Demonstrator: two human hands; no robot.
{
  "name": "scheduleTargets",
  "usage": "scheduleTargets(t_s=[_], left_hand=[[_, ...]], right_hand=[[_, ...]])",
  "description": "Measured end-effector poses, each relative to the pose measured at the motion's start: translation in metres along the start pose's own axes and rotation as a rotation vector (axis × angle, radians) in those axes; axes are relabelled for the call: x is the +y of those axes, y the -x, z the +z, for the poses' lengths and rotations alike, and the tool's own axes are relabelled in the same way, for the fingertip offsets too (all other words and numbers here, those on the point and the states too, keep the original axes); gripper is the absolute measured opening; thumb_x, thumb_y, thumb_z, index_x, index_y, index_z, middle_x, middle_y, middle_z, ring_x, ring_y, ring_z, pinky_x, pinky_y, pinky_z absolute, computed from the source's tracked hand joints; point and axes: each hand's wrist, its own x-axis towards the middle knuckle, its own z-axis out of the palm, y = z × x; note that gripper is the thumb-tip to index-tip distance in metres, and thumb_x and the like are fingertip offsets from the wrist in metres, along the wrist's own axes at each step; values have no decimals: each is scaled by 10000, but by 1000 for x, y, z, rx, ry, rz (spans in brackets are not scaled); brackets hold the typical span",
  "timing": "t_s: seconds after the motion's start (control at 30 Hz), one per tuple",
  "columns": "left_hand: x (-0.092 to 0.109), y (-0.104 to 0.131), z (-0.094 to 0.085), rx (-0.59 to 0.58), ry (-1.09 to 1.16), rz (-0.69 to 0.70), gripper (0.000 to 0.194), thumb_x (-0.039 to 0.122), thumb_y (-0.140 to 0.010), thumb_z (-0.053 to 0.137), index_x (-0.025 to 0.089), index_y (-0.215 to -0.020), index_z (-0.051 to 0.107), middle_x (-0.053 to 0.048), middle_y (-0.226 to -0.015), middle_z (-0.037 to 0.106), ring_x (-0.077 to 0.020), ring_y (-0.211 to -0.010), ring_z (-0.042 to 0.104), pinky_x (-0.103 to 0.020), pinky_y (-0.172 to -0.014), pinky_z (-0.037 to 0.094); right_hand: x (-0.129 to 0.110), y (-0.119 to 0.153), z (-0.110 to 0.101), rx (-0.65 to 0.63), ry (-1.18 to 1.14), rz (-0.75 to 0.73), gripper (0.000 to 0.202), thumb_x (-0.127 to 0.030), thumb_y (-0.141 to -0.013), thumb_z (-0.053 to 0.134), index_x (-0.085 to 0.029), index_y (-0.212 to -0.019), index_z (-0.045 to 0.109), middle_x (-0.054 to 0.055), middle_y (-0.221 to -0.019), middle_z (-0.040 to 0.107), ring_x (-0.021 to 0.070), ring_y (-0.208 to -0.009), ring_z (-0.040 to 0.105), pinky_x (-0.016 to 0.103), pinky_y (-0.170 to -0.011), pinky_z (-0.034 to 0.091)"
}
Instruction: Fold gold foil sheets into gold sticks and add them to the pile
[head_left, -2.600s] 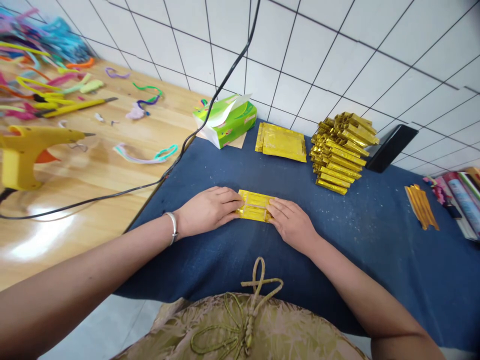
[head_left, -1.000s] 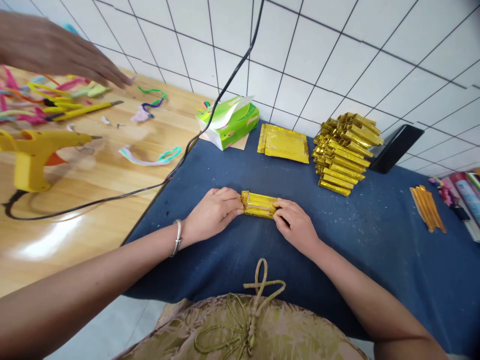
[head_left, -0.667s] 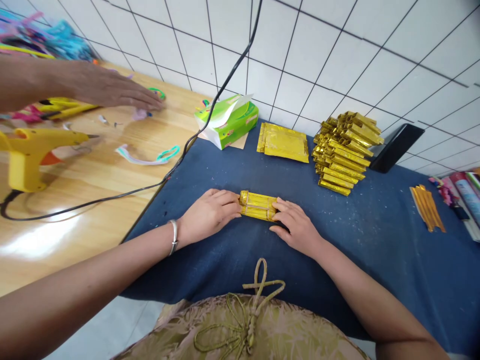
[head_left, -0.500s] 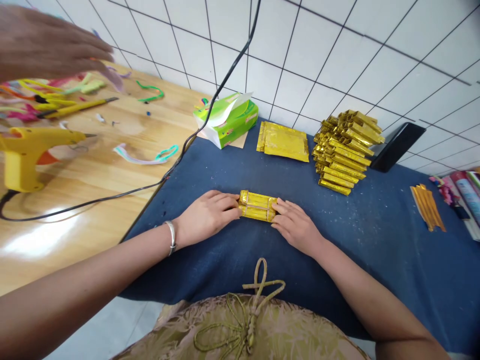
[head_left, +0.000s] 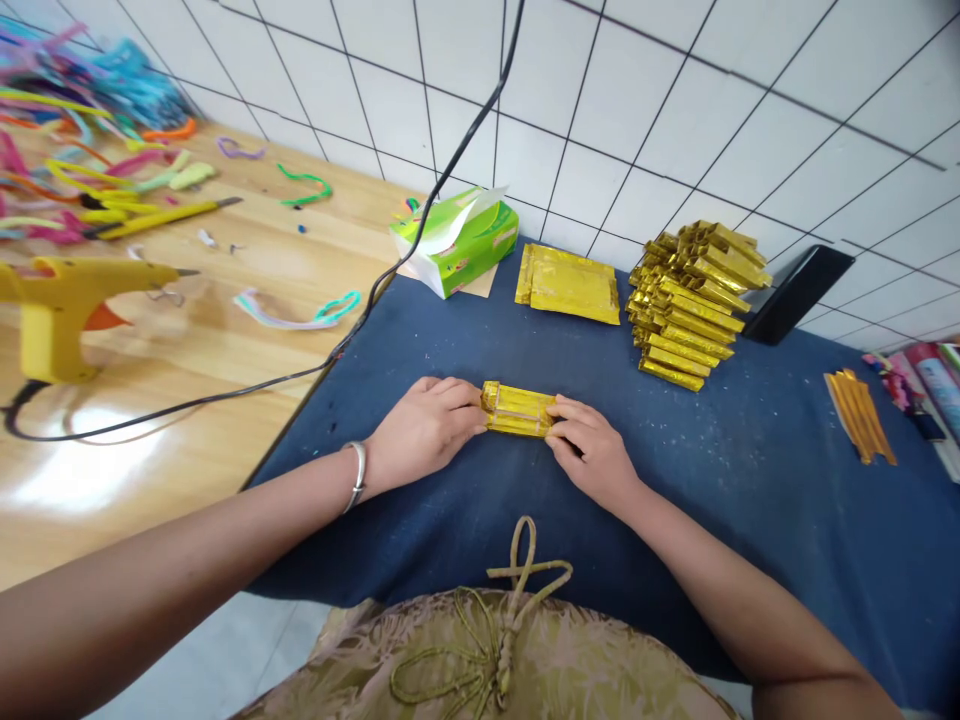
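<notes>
Between my hands, on the dark blue cloth [head_left: 450, 520], lies a small rectangular piece folded from shiny gold foil paper [head_left: 519, 409], with thin pale bands or seams across it. My left hand [head_left: 431, 425] grips its left end, fingers pressed together; a silver bangle [head_left: 357, 475] circles that wrist. On the right end, the thumb and fingers of my right hand [head_left: 592, 445] pinch the edge. The fingertips partly cover both short ends. Beyond it lie a flat stack of gold foil sheets [head_left: 570, 284] and a pile of folded gold foil strips [head_left: 686, 300].
A green tissue box [head_left: 461, 245] stands by the wall, with a black cable [head_left: 420, 225] hanging across it. On the wooden table [head_left: 225, 370] are a yellow glue gun [head_left: 67, 300] and colourful pipe cleaners [head_left: 82, 130]. A black phone [head_left: 799, 295] and orange-gold strips [head_left: 859, 415] sit right.
The other person's hand at the upper left has gone out of view. My right thumb and fingers have shifted slightly on the foil piece's right end; the piece stays nearly in place.
</notes>
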Motion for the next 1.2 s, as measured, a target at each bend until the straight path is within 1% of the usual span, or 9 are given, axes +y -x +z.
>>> scheduleTargets(t_s=[0.2, 0.43, 0.6, 0.77, 0.87, 0.93, 1.0, 1.1, 1.2], left_hand=[[6, -11, 0, 8, 44, -86, 180, 232, -864, 465, 187, -814, 631, -53, -891, 580, -194, -889, 481, -347, -759, 338], [11, -16, 3, 54, 52, -154, 113, 207, -786, 512, 179, -724, 602, -48, -821, 552, -196, -836, 461, -342, -725, 342], [12, -14, 5, 67, 60, -187, 84, 211, -786, 523, 180, -736, 582, -50, -853, 550, -202, -849, 464, -347, -730, 353], [9, -12, 5, 44, 83, -203, 66, 236, -804, 537, 183, -834, 560, -47, -886, 563, -204, -861, 478, -345, -741, 372], [6, -9, 6, 21, 79, -175, 71, 243, -844, 518, 192, -853, 566, -38, -912, 585, -197, -884, 497, -343, -764, 384], [6, -6, 6, 18, 32, -125, 111, 250, -881, 484, 196, -879, 582, -42, -946, 604, -202, -928, 512, -347, -785, 391], [5, -2, 6, 17, -49, -39, 156, 227, -907, 446, 198, -938, 596, -53, -1001, 619, -210, -991, 521, -357, -817, 396], [5, 2, 1, -2, -161, 100, 219, 163, -916, 413, 185, -1034, 596, -72, -1078, 625, -209, -1042, 534, -364, -865, 402], [4, 2, -7, -25, -209, 180, 247, 145, -922, 395, 173, -1067, 593, -81, -1064, 642, -201, -1031, 558, -386, -922, 389]], right_hand=[[-8, -11, 1, 28, -25, 90, 115, -129, -786, 538, -210, -732, 600, 47, -993, 614, 222, -1086, 529, 418, -960, 426], [-8, -13, 6, 62, 33, 127, 99, -115, -722, 563, -208, -691, 574, 59, -940, 581, 234, -952, 525, 429, -879, 433], [-8, -13, 7, 64, 35, 130, 97, -113, -715, 567, -208, -693, 561, 59, -941, 573, 236, -949, 516, 427, -870, 429], [-6, -11, 5, 52, 5, 143, 109, -115, -724, 583, -208, -753, 534, 62, -958, 575, 241, -991, 515, 433, -895, 423], [-4, -8, 3, 59, -27, 150, 120, -133, -757, 595, -209, -822, 528, 64, -982, 571, 237, -1040, 506, 424, -918, 426], [-4, -5, 2, 56, -15, 127, 79, -158, -803, 579, -214, -847, 546, 62, -981, 569, 230, -1057, 503, 417, -925, 431], [-4, -3, 0, 43, 48, 81, 41, -188, -841, 559, -222, -856, 577, 61, -963, 571, 229, -1055, 507, 419, -923, 435], [-6, -1, -5, 17, 201, 0, 73, -215, -864, 548, -226, -886, 616, 66, -963, 586, 243, -1094, 495, 436, -936, 425], [-5, -1, -10, -25, 300, -90, 108, -211, -876, 536, -231, -919, 632, 60, -970, 612, 248, -1166, 464, 441, -963, 404]])
